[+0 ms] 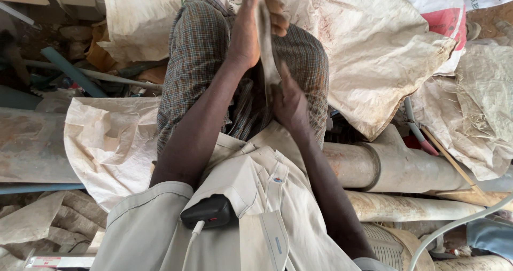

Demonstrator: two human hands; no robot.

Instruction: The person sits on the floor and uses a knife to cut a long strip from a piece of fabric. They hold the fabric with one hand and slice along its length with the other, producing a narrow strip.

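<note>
Head camera, looking straight down over my lap. My left hand is up at the far centre, fingers curled shut around the top end of a thin, pale strip of cloth. The strip hangs edge-on between both hands, running from the far centre toward me, over the checked fabric on my knees. My right hand sits nearer, just below the left, fingers closed on the lower end of that same strip; the thumb side faces the camera and I cannot see the fingertips themselves.

Around me I see sacks everywhere. A big woven white sack lies crumpled to the far right, mouth not visible, so I cannot tell what is in it. Another pale sack lies flattened to the near left. A third sack sits far left, also slack.

Right of my right forearm, a thick dusty pipe runs across, with a second pipe just nearer. A black device with a white cable clips at my chest.
</note>
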